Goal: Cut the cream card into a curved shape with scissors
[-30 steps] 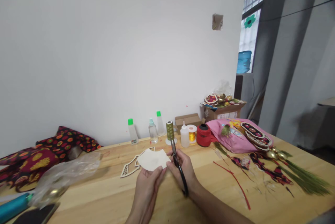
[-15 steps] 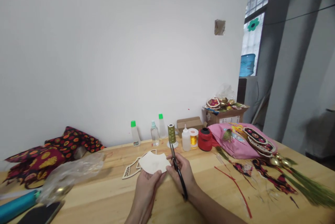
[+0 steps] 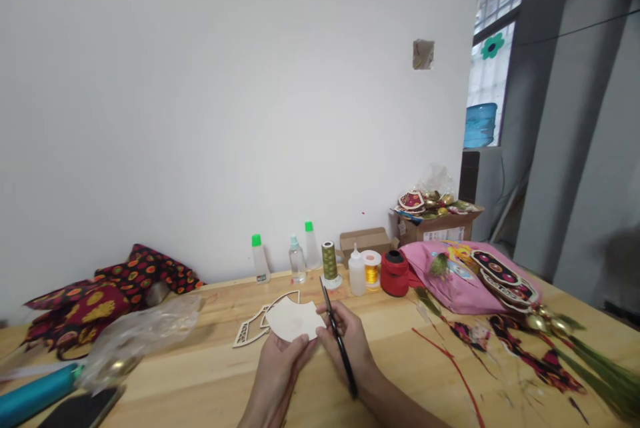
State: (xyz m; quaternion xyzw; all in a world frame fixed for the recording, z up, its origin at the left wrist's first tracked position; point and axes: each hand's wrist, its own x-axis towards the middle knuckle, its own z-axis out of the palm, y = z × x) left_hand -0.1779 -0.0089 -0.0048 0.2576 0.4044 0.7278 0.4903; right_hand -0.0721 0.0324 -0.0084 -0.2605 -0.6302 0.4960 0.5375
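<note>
A pale, fan-shaped flat piece [image 3: 291, 320] is held above the table, its lower edge gripped between the thumb and fingers of my left hand [image 3: 281, 358]. My right hand [image 3: 349, 341] has black-handled scissors [image 3: 340, 341] in it, with the blades pointing up and away from me. The fingertips of that hand also touch the right edge of the pale piece. Just behind and left of the piece, a cut-out wooden frame [image 3: 246, 333] with lattice work lies on the tabletop, partly covered by it.
Glue bottles [image 3: 260, 260], a green thread spool [image 3: 329, 261], a yellow spool [image 3: 371, 271] and a red thread cone [image 3: 395, 275] line the wall. Patterned cloth [image 3: 100, 301], a plastic bag [image 3: 150, 328] and a phone [image 3: 83, 408] lie left. A pink cloth [image 3: 450, 288] and tassels [image 3: 597, 375] lie right.
The camera view has shifted slightly, so the background sits a little lower and further right. Both hands keep nearly the same hold on the pale piece and the scissors.
</note>
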